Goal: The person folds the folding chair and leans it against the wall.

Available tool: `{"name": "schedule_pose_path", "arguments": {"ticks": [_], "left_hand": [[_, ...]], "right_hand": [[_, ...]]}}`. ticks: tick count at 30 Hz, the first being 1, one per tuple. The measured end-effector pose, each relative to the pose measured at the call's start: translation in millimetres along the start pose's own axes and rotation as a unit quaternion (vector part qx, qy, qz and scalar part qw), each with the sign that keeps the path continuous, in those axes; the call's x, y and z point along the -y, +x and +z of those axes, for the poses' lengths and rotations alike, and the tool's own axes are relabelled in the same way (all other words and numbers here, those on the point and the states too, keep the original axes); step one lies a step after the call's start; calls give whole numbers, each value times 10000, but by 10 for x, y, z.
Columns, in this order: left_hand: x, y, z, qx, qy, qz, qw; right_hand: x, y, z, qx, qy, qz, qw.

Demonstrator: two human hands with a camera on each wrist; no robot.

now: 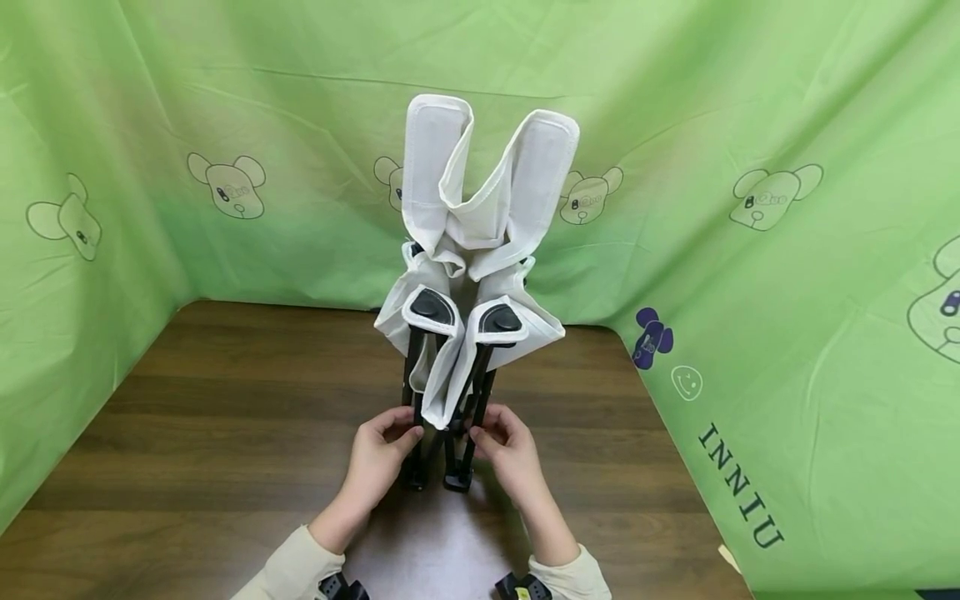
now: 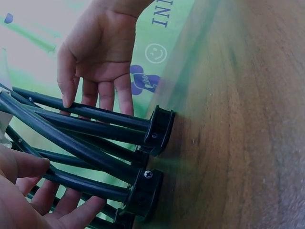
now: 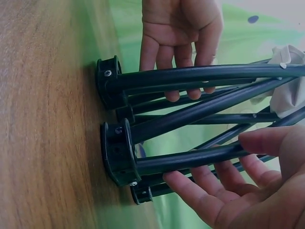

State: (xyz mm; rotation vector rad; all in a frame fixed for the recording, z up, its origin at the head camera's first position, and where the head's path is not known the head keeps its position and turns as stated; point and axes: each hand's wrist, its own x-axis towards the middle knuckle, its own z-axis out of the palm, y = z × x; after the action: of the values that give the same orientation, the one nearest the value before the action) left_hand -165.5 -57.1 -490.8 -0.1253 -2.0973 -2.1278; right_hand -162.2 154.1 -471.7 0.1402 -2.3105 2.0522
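A small folding chair (image 1: 534, 179) stands half folded in the middle of the table, its white fabric slack between two upright back flaps. Its black tube legs (image 2: 90, 186) cross one another and end in black plastic feet (image 3: 119, 152) at the tabletop. Low on the left side, my left hand (image 1: 378, 454) holds a front leg between thumb and fingers. My right hand (image 1: 513, 458) grips the matching leg on the right side, thumb in front and fingers behind. Black corner pockets (image 1: 432, 307) cap the seat above both hands. Fabric hides the upper frame.
The brown wood-grain table (image 1: 247, 467) extends to both sides of the chair. Green cloth (image 1: 300, 125) printed with cartoon bear heads hangs behind and along the sides. Black wrist cameras (image 1: 522, 587) sit at the cream sleeves (image 1: 288, 567).
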Motion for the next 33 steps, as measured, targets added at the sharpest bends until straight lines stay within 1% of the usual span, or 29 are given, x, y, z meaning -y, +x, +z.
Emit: {"name": "schedule_pose_path", "arguments": {"ticks": [12,19,25,28,29,31,33], "left_hand": [[20,28,25,5,73,66,10000],[46,81,60,-17,178,103,9998],[70,107,65,-19,130,52,9999],[85,120,78,-56,187,18,9998],[83,124,86,-74,220,-1,9997],[7,98,101,-106,268,-17,9996],[-4,90,106,-133,266,-19,9996]], "right_hand": [[-22,28,-3,-187,-86,-56,9998],[-21,55,-22,-249,-135,-81,9996],[-31,94,-37,-237,-128,-125,9996],[-41,114,-41,-234,-141,-151,9995],[-43,117,-42,-237,-134,-157,9995],[-51,125,-43,-233,-135,-157,9995],[-59,129,-45,-220,-143,-153,9995]]}}
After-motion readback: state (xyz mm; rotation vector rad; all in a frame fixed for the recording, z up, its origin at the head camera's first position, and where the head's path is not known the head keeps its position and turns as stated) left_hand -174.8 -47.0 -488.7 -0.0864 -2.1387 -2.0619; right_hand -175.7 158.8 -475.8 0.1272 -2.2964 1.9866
